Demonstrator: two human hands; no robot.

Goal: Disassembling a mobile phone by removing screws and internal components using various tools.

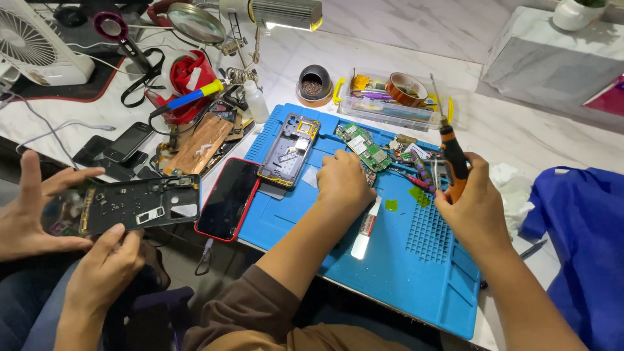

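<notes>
My left hand point(344, 182) rests as a closed fist on the blue work mat point(416, 260), just below a green circuit board point(365, 148); nothing shows in it. My right hand point(471, 208) grips an orange and black screwdriver point(453, 156), shaft pointing up, over the mat's right side. A grey and yellow phone frame point(290, 151) lies left of my left hand. A white tube point(366, 229) lies on the mat between my arms.
At the left, a co-worker's two hands point(107, 263) hold a black phone chassis point(140, 205). A red-cased phone point(229, 198) overlaps the mat's left edge. A clear parts box point(383, 110), tape roll point(406, 89), lamp point(286, 13) and fan point(32, 42) stand behind. Blue cloth point(585, 227) lies right.
</notes>
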